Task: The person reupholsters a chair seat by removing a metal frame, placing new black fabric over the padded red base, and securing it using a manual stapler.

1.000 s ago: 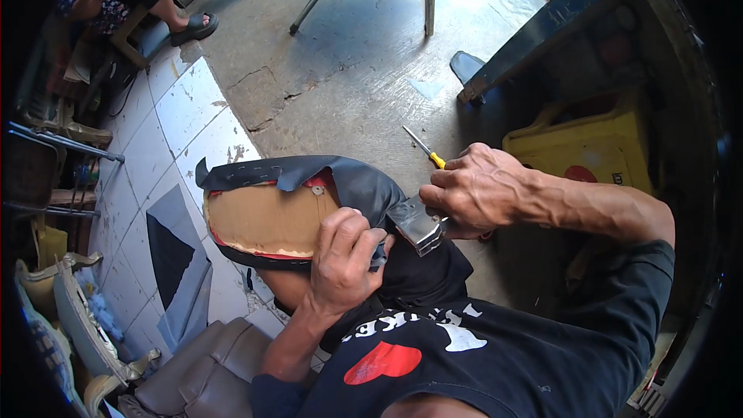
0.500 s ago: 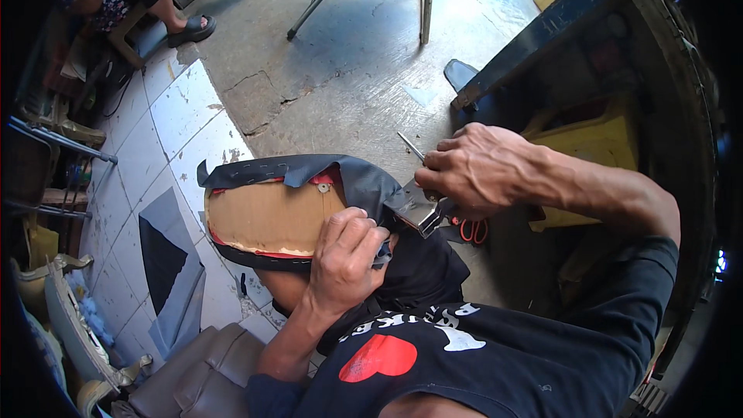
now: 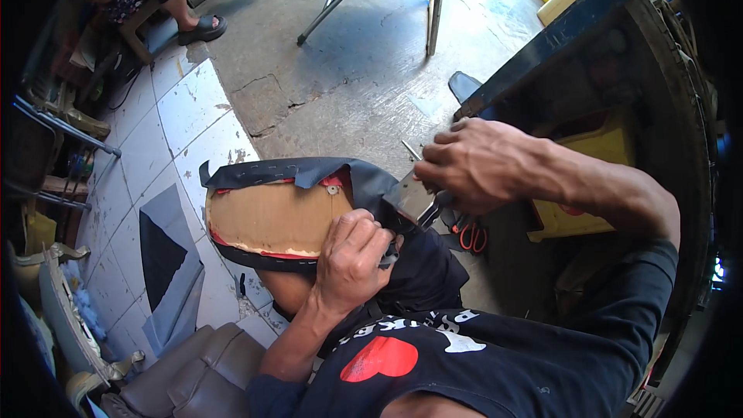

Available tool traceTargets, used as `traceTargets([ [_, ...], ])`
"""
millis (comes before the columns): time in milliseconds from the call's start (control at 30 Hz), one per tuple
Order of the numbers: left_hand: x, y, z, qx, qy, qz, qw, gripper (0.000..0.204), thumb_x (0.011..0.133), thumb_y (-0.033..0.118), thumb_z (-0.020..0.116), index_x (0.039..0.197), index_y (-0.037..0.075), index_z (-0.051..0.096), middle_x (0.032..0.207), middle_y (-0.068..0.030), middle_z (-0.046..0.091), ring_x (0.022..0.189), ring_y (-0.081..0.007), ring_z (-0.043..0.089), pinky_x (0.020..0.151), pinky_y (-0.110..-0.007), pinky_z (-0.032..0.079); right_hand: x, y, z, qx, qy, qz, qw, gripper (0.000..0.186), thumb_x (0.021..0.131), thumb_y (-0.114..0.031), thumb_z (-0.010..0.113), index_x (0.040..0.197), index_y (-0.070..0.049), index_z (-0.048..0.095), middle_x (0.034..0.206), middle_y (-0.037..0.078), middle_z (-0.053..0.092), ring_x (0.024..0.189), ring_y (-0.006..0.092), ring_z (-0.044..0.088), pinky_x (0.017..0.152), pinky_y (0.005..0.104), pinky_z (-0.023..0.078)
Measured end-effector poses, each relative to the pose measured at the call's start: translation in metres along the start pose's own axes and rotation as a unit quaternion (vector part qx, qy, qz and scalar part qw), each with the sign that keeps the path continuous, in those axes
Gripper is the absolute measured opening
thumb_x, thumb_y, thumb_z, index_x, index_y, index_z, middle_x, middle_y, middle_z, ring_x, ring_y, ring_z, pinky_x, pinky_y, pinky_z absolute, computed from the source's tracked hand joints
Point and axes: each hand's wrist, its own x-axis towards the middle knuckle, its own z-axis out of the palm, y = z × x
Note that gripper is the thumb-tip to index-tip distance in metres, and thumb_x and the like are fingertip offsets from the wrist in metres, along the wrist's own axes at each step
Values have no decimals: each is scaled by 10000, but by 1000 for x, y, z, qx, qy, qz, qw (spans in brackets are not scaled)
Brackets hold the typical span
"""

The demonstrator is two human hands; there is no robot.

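A seat pad with a plywood back (image 3: 271, 217) rests across my lap, dark grey upholstery folded over its rim and stapled along the top edge, red material showing beneath. My left hand (image 3: 356, 259) pinches that upholstery at the pad's lower right corner. My right hand (image 3: 472, 166) grips a metal staple gun (image 3: 415, 200), whose nose is against or just above the dark covering at the pad's right end. A screwdriver (image 3: 410, 150) lies on the floor behind the right hand, mostly hidden. Orange-handled scissors (image 3: 472, 236) lie on the floor below it.
A person's legs in black sandals (image 3: 200, 27) are at upper left. A folding chair (image 3: 344, 4) stands ahead, a dark bench (image 3: 557, 27) and yellow crate (image 3: 580, 147) at right. Grey fabric pieces (image 3: 174, 294) lie on white tiles, beside a brown cushion (image 3: 186, 379).
My right hand and the staple gun have moved up and slightly left, uncovering more of the scissors. My left hand has shifted slightly right, still holding the upholstery.
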Motion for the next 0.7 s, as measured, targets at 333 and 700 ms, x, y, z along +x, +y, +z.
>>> traceTargets([
  [333,4,1,1,-9,13,-22,1000,213,744,38,860,903,10,720,915,-120,629,993,-328,647,855,-432,540,7,11,10,34,76,-17,996,306,798,-286,783,928,-46,643,842,122,674,778,355,706,694,483,565],
  [700,8,1,-7,-64,13,-80,995,210,739,7,866,877,39,711,917,-104,641,1022,-339,650,868,-432,527,-56,-36,97,247,73,107,960,367,853,-268,757,1089,-22,620,1020,178,695,949,407,712,815,495,595],
])
